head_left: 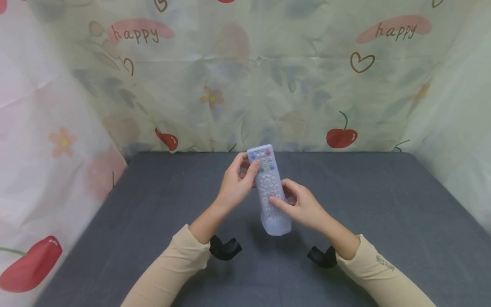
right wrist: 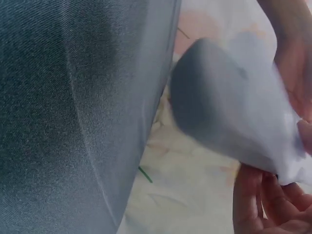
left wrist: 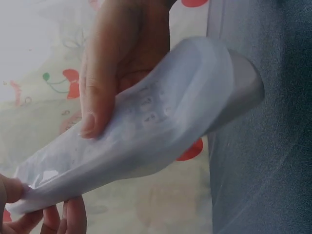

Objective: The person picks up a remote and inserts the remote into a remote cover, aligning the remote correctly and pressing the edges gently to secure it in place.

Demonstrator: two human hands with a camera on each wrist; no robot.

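Note:
A pale remote control (head_left: pixel 267 181) in a translucent soft cover is held up over the table, tilted, buttons facing the head view. My left hand (head_left: pixel 238 179) grips it near the top end, thumb on the front and fingers behind the edge. Lower down, my right hand (head_left: pixel 303 204) holds the other side, its thumb on the lower buttons. Past the keys, the bottom end of the cover (head_left: pixel 277 226) is loose and rounded. In the left wrist view this cover end (left wrist: pixel 204 73) flares outward.
Both hands are above a dark grey cloth-covered table (head_left: pixel 172 204). Behind it hangs a patterned curtain (head_left: pixel 261 85) with cherries and flowers, and similar sheets stand at both sides. Black curved pieces (head_left: pixel 226 248) sit at the wrists, by the beige sleeves (head_left: pixel 176 260).

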